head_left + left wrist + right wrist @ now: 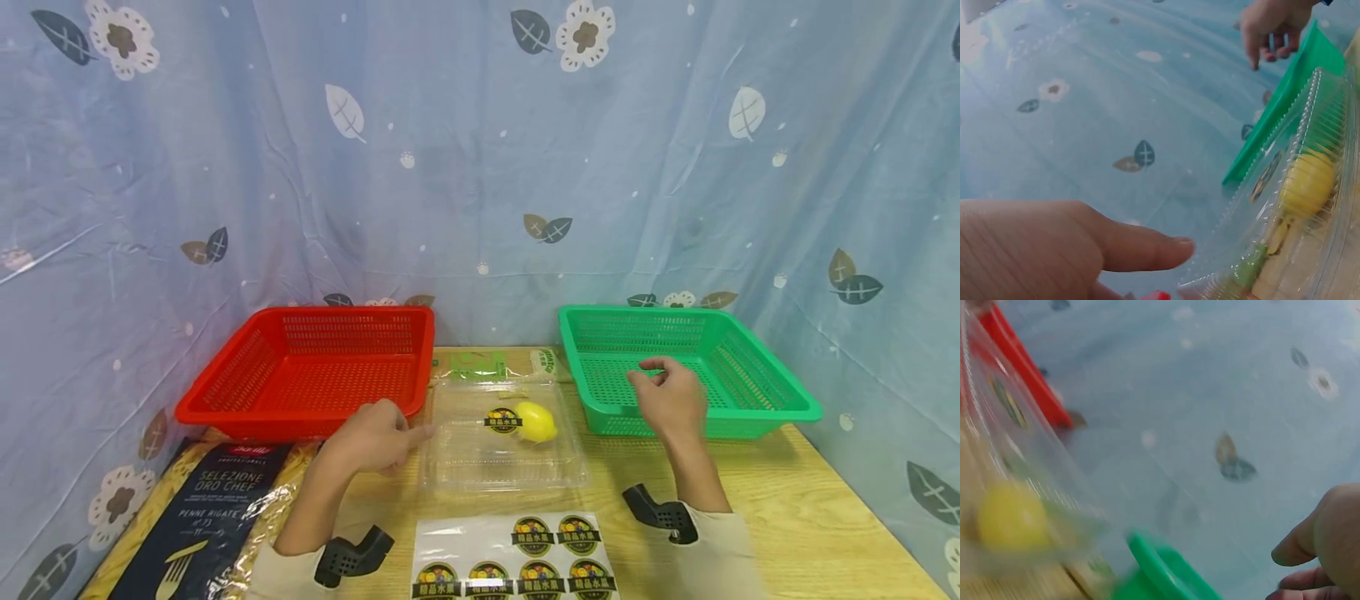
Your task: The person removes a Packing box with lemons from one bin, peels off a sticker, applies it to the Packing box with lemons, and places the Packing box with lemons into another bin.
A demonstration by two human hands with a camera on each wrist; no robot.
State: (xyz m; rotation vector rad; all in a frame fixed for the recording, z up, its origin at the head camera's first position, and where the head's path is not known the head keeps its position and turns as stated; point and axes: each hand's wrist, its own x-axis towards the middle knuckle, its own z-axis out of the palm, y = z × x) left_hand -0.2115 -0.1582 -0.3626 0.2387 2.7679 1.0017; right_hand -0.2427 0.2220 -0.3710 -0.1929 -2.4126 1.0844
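A clear plastic clamshell box [465, 462], its lid down, lies on the table with a yellow lemon [536, 422] inside. One round fruit sticker [502, 421] is on its lid. My left hand [378, 437] is beside the box's left edge, one digit stretched toward it and nothing in its grasp; in the left wrist view the thumb [1147, 247] points at the box. Over the front part of the green basket [690, 410] hovers my right hand [671, 400], fingers loosely bent and holding nothing.
At the back left stands a red basket [300, 417]. A pasta bag [202, 517] lies in front of it. A sheet of round stickers [465, 537] is near the front edge. Behind the box lies clear packaging with green print [476, 364]. A patterned blue curtain [480, 167] hangs behind.
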